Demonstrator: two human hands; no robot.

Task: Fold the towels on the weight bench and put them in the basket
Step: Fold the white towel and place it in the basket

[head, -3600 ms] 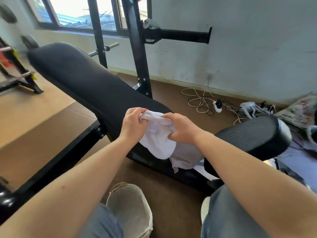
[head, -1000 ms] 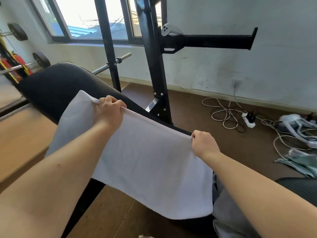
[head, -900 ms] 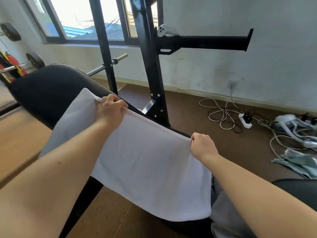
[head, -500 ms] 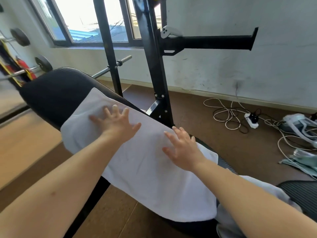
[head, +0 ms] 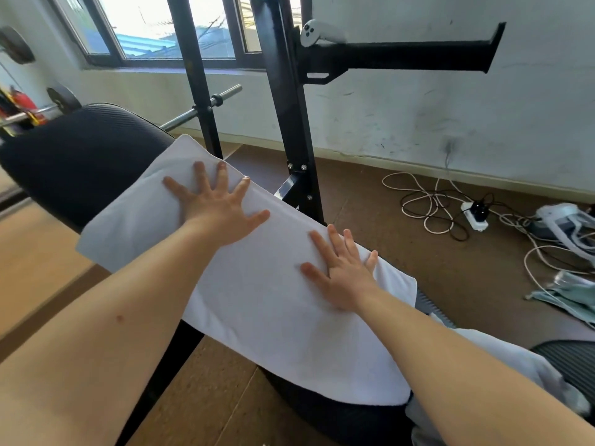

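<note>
We have one view: head-worn wide-angle, looking forward and down, close over the weight bench (head: 80, 162), wall (head: 418, 117) and window (head: 154, 27) beyond.

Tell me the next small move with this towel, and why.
Probably pinch the towel's left end and fold it over onto the right end. The towel lies spread in a single layer across the bench. The left hand and right hand press flat on it with fingers spread, so it looks smoothed and ready for a first fold.
</note>
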